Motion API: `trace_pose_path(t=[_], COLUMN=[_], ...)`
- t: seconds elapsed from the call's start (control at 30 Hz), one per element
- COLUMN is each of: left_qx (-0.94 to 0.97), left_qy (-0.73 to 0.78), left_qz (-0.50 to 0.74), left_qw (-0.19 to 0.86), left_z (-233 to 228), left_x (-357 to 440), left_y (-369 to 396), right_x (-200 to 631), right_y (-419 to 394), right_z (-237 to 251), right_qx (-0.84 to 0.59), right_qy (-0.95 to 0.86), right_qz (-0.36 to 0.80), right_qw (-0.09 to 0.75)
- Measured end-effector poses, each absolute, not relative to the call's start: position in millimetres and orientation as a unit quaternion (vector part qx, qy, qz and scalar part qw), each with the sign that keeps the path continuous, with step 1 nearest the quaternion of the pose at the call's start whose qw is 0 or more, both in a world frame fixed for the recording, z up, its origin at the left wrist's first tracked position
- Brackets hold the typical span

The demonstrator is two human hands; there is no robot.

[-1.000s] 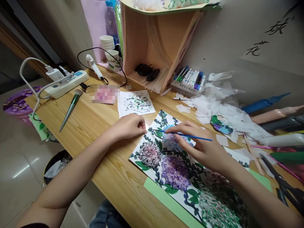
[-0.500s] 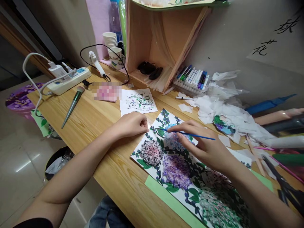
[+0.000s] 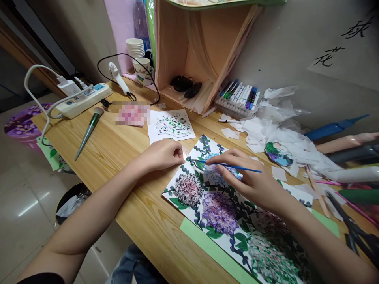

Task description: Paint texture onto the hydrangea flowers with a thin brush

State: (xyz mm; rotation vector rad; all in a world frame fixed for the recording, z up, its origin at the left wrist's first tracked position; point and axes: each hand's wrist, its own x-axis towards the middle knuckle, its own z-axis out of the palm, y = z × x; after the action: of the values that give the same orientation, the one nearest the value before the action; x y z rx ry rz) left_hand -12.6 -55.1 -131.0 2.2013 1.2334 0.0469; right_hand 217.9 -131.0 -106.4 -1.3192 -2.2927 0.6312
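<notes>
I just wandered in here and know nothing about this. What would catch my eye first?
Probably the colourful flower painting on the wooden table, lying below the right hand, which holds a thin blue brush. Next, perhaps, the open peach-coloured box at the back of the table, and the paint-daubed palette beside the crumpled white tissues on the right.
</notes>
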Motion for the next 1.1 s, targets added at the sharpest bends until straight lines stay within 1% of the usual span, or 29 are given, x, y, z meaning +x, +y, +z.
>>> trace_pose_path(t=[0.53,0.9,1.0,1.1], left_qx=[0.826,0.827,0.827,0.828], left_qy=[0.472,0.474,0.473,0.472], left_qz=[0.007,0.010,0.014,0.013], left_qw=[0.308,0.303,0.302,0.302], left_z=[-131.8,-130.4,-130.8,-131.0], left_x=[-12.2,-11.6,-12.2,-12.3], left_y=[-54.5,-55.7,-55.1,-54.3], right_x=[218.9,219.0,219.6,230.8], right_y=[-129.4,-129.1,-129.5,-128.9], right_z=[-107.4,-109.7,-105.1,-91.5], right_qx=[-0.477,-0.485,-0.476,-0.498], right_qy=[-0.823,-0.815,-0.811,-0.789], right_qz=[0.215,0.230,0.240,0.194], right_qw=[0.222,0.219,0.240,0.302])
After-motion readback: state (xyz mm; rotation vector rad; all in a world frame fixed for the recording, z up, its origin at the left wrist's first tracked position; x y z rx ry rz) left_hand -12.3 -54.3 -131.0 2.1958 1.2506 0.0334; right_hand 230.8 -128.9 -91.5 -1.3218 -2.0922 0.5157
